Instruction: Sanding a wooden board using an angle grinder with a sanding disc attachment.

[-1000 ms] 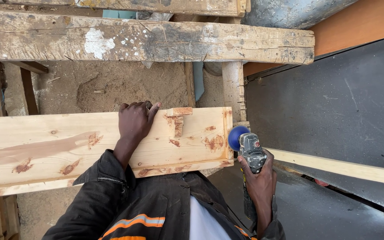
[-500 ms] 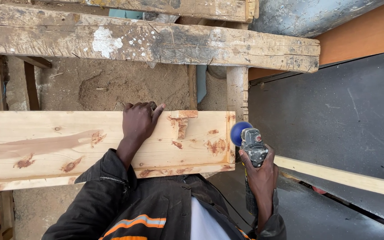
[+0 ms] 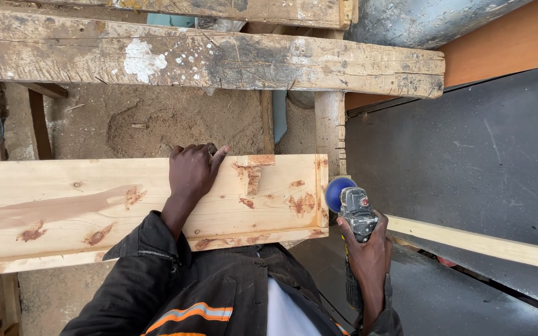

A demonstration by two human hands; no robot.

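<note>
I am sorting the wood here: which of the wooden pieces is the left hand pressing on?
The left hand rests on the pale, fresh plank with reddish knots, nearest the person. The weathered grey beam with white paint splashes lies farther away, untouched.

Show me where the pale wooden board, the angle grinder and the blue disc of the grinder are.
pale wooden board (image 3: 94, 205): head view, on its bare top face, left of the left hand.
angle grinder (image 3: 357, 214): head view, on its grey metal head.
blue disc (image 3: 336, 190): head view, on its rounded blue surface.

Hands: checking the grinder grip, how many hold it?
1. The right hand grips the angle grinder; the left hand rests on the pine board.
</note>
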